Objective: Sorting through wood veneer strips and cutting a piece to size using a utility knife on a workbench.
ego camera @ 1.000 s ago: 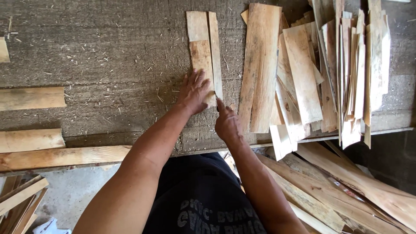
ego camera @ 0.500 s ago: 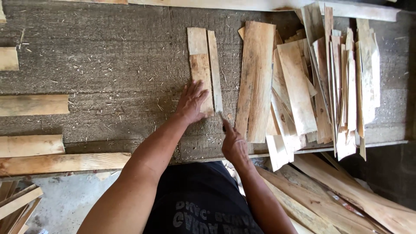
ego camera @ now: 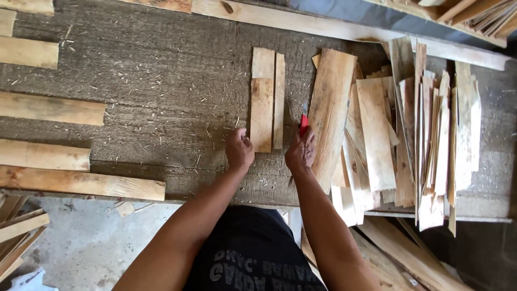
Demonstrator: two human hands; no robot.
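1. Head view, the hands: the left hand [ego camera: 239,150] is loosely clenched and rests on the tabletop [ego camera: 161,97] at the near left corner of the short wood pieces [ego camera: 265,105]. It touches or almost touches the corner; it seems to keep the pieces from sliding, but I cannot tell if it really grips them.
2. The right hand [ego camera: 301,152] is closed around a red-handled knife [ego camera: 304,123]. The blade points away from the person, in the gap just right of the short pieces, probably to cut or trim along their edge.
3. Head view, the wood in work: the short pieces lie flat side by side, lengthwise away from the person, near the middle of the tabletop, so both hands reach them easily.
4. To the right, a wide board [ego camera: 329,108] leans over a loose pile of thin slats [ego camera: 425,134], which overhangs the near edge; it looks like stock kept within reach.
5. To the left, several longer planks [ego camera: 51,108] lie crosswise, well apart from the hands.
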